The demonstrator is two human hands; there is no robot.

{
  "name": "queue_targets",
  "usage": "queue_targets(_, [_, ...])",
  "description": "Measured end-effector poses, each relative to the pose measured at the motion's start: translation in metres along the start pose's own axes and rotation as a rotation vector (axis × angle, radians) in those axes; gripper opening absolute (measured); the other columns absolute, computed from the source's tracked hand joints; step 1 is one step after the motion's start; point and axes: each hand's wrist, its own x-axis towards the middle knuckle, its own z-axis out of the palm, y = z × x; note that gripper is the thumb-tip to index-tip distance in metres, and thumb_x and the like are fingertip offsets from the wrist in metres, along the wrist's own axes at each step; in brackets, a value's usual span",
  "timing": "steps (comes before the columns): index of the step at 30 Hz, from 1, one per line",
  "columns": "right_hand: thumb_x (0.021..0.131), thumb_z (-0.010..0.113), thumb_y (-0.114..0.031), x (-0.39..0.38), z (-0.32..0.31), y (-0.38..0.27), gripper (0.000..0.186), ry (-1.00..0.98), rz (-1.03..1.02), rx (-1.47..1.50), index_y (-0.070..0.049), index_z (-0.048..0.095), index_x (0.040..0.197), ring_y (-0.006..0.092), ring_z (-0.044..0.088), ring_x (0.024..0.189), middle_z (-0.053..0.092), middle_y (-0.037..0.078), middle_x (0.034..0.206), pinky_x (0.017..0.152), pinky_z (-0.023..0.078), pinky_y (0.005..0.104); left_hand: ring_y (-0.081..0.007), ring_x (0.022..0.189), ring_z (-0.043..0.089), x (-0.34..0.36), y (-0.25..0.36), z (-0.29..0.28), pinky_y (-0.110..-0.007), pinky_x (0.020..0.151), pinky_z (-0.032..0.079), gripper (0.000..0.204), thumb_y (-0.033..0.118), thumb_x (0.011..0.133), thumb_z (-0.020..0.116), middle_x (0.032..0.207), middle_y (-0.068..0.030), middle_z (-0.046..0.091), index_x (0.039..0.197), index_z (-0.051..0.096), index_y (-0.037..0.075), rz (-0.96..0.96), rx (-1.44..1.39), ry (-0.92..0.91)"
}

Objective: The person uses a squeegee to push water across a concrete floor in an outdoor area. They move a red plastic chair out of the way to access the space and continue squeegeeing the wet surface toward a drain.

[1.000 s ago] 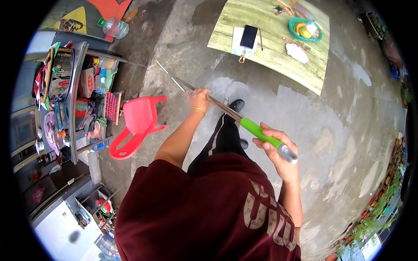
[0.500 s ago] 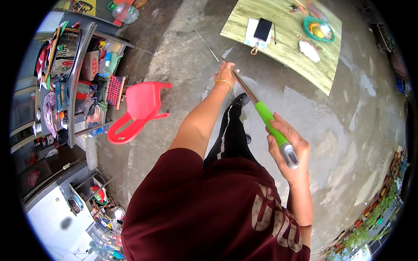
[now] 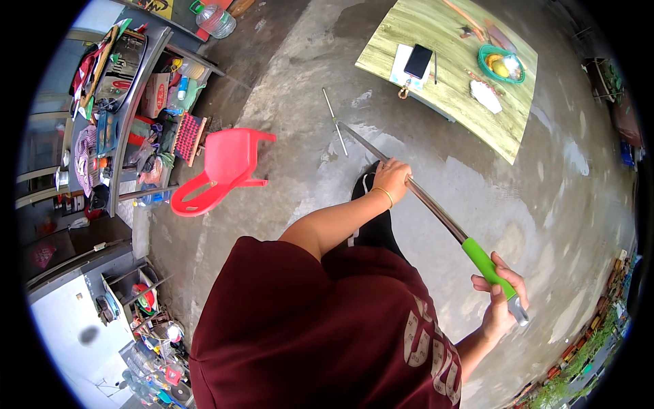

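A long-handled floor squeegee [image 3: 436, 208] runs slantwise across the view, with a metal pole, a green grip [image 3: 489, 268] and a grey end cap. Its thin bar-shaped head [image 3: 334, 121] rests on the wet concrete ahead of my feet. My left hand [image 3: 393, 178], a yellow bangle at its wrist, is closed round the middle of the pole. At the upper end, my right hand [image 3: 503, 300] holds the green grip from below, some fingers loosely bent over it.
A red plastic chair [image 3: 231, 160] stands at the left, before cluttered shelves [image 3: 133, 102]. At the far right, a table [image 3: 463, 102] bears a phone [image 3: 418, 61] and a green basket [image 3: 482, 60] of fruit. Potted plants [image 3: 565, 378] line the lower right; a large bottle [image 3: 216, 22] stands far left.
Both hands have moved right and nearer to me with the squeegee. Its head has drawn closer and now shows whole, lying crosswise to the pole.
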Motion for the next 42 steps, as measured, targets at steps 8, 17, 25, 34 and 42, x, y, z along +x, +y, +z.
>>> queue_targets(8, [0.084, 0.069, -0.007, -0.024, 0.024, -0.038, 0.023, 0.148, -0.094, -0.066, 0.008, 0.062, 0.1, 0.0328, 0.07, 0.084, 0.063, 0.03, 0.109, 0.068, 0.062, 0.0354, -0.0359, 0.131, 0.042, 0.017, 0.039, 0.002, -0.053, 0.105, 0.03, 0.012, 0.026, 0.089, 0.062, 0.113, -0.0038, 0.062, 0.093, 0.06, 0.015, 0.135, 0.017, -0.134])
queue_targets(17, [0.081, 0.071, -0.006, -0.032, 0.034, -0.084, 0.037, 0.348, -0.371, -0.361, -0.002, 0.06, 0.116, 0.0254, 0.068, 0.099, 0.065, 0.013, 0.119, 0.079, 0.058, 0.0311, -0.0137, 0.087, 0.051, 0.008, 0.144, 0.002, -0.026, 0.08, 0.045, 0.042, 0.02, 0.081, 0.078, 0.112, -0.0105, 0.058, 0.111, 0.051, 0.006, 0.38, -0.663, -0.389])
queue_targets(25, [0.1, 0.04, -0.042, -0.042, 0.054, 0.005, 0.044, 0.637, 0.236, -0.154, -0.004, 0.059, 0.113, 0.0305, 0.065, 0.084, 0.064, 0.013, 0.101, 0.076, 0.051, 0.0393, -0.0185, 0.109, 0.053, 0.056, 0.192, -0.027, -0.031, 0.088, 0.043, 0.014, 0.013, 0.088, 0.067, 0.135, -0.0239, 0.05, 0.093, 0.057, 0.004, 0.651, -0.446, -1.182])
queue_targets(34, [0.095, 0.051, -0.049, -0.14, 0.082, 0.166, 0.063, 1.416, 0.112, 1.645, 0.004, 0.041, 0.127, 0.027, 0.062, 0.1, 0.06, 0.018, 0.11, 0.08, 0.054, 0.0382, -0.0325, 0.143, 0.027, -0.07, 0.268, 0.033, -0.04, 0.111, 0.029, 0.015, 0.009, 0.082, 0.074, 0.144, -0.0213, 0.043, 0.092, 0.064, 0.005, 0.996, -0.117, -2.337])
queue_targets(42, [0.088, 0.048, -0.005, -0.324, 0.116, 0.281, 0.008, 2.402, -0.383, 1.704, -0.002, 0.049, 0.08, 0.0183, 0.047, 0.059, 0.05, 0.008, 0.068, 0.057, 0.047, 0.0331, -0.032, 0.132, 0.044, -0.256, 0.297, 0.042, -0.042, 0.106, 0.04, 0.031, 0.007, 0.076, 0.078, 0.135, -0.0131, 0.054, 0.103, 0.063, 0.01, 1.217, -0.081, -2.696])
